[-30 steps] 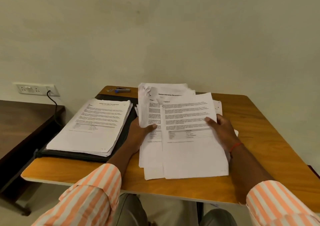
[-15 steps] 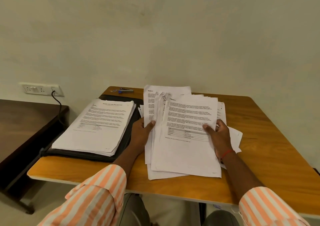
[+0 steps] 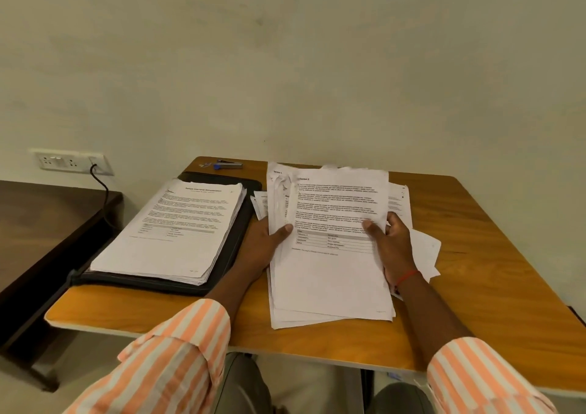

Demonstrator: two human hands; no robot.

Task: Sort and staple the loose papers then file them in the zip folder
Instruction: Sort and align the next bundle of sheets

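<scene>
**Gathering a Bundle of Loose Papers at the Bench**

A person is sitting at a wooden bench (image 3: pixel 491 287) and holding a fanned bundle of loose papers (image 3: pixel 333 274) near the middle of its top. The left hand (image 3: pixel 266 245) is gripping the bundle's nine o'clock edge, with the thumb lying on the top sheet and the fingers hidden beneath. The right hand (image 3: pixel 393 248), with a red thread (image 3: pixel 407 276) circling its wrist, is gripping the three o'clock edge in the same way. Both hands are thus closing on paper, and neither is free.

The two-sided hold is probably serving to draw the offset sheets, whose top corners are showing as staggered steps, into one even block, since a stapler bites cleanly only through aligned edges. Whether the bundle's near edge is resting on the bench cannot be told.

More sheets (image 3: pixel 425 248) are lying under the bundle toward three o'clock, seemingly awaiting sorting. At nine o'clock of the bundle, a neat stack (image 3: pixel 177 229) is lying on the open black zip folder (image 3: pixel 142 282), placed there, one judges, so that filing is calling only for the zip to be closed. The stapler (image 3: pixel 230 164) is waiting at eleven o'clock, at the bench's far edge, within reach yet clear of the working area.

Sorting appears to be the step in hand. Stapling and filing of this bundle are not yet done.
</scene>
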